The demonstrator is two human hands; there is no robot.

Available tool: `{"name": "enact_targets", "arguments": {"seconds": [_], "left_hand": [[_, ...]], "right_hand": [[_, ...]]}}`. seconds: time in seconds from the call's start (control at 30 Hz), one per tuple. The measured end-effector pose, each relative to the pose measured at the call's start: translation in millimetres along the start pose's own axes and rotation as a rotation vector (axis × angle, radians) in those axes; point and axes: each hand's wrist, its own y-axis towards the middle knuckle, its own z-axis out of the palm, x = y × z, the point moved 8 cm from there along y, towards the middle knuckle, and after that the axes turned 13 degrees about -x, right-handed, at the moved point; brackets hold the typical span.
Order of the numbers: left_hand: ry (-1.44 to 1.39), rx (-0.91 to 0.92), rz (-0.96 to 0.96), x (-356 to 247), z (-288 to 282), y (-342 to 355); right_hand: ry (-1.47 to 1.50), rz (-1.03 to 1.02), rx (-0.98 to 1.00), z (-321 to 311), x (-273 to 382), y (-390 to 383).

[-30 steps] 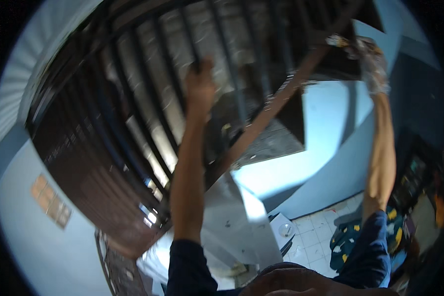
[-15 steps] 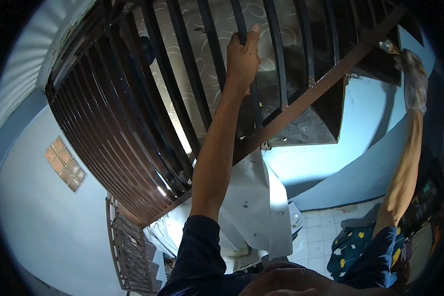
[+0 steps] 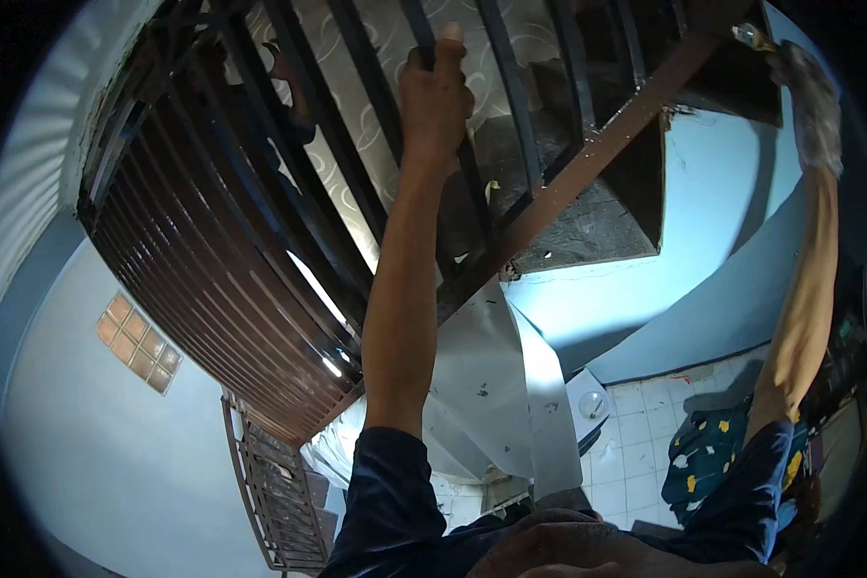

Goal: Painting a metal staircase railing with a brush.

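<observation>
- Railing (image 3: 510,87) of dark upright bars is spread across the upper view; its sloping brown lower rail (image 3: 612,145) is flecked with glossy highlights;
- One dark bar (image 3: 418,24) is grasped by the bare left hand (image 3: 436,101), its thumb pointed upward;
- A brush-like tool (image 3: 756,37) with a silvery end is clasped by the right hand (image 3: 807,101), gloved in clear plastic; it is held beside the lower rail's upper right end;
- Below, a pale sheet (image 3: 472,385) is seen beside white floor tiles (image 3: 626,462).
</observation>
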Motion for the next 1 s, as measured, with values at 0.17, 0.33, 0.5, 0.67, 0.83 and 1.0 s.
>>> {"name": "enact_targets", "arguments": {"seconds": [0.17, 0.33, 0.5, 0.67, 0.83, 1.0], "left_hand": [[0.017, -0.014, 0.058, 1.3, -6.5, 13.3], [0.058, -0.050, -0.012, -9.7, -17.8, -1.7], [0.035, -0.039, -0.031, -13.1, -9.9, -6.6], [0.116, -0.107, 0.072, 8.6, -33.3, 8.7], [0.315, -0.074, 0.200, 50.1, -19.2, -40.8], [0.432, 0.060, -0.093, 157.0, -58.9, -121.7]], "right_hand": [[-0.239, -0.042, 0.054, -21.0, -47.0, 27.6], [-0.073, 0.070, -0.141, -3.4, -41.3, 30.0], [-0.201, 0.136, -0.145, 2.5, -28.8, 28.8], [-0.039, -0.217, -0.100, 3.6, 17.4, -37.8], [-0.317, 0.210, 0.322, -222.8, -87.4, -71.0], [-0.524, 0.814, 0.715, -185.6, -23.4, -328.5]]}}
